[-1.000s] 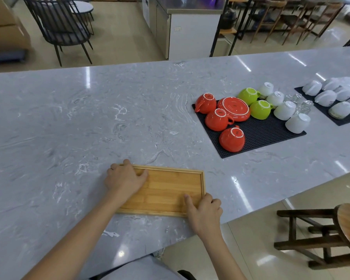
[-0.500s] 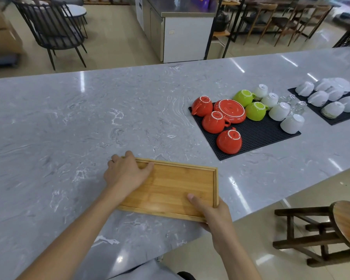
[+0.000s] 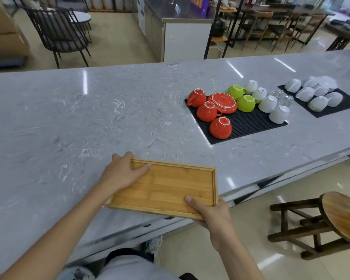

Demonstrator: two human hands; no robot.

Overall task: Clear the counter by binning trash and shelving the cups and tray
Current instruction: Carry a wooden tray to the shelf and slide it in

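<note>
Tray [image 3: 166,188] of bamboo sits at the near edge of the grey worktop [image 3: 69,122], its near right corner overhanging. Right hand [image 3: 214,213] grasps that corner, thumb on top; left hand [image 3: 123,170] clasps the far left corner. Farther right, upturned cups [image 3: 220,128] rest on a black mat [image 3: 249,124].

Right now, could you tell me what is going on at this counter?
A person is holding an empty bamboo tray with both hands at the near edge of the grey marble counter. The left hand grips its far left corner, and the right hand grips its near right corner, which overhangs the counter edge. Upturned red cups, green cups and white cups sit on a black mat further along.
</note>
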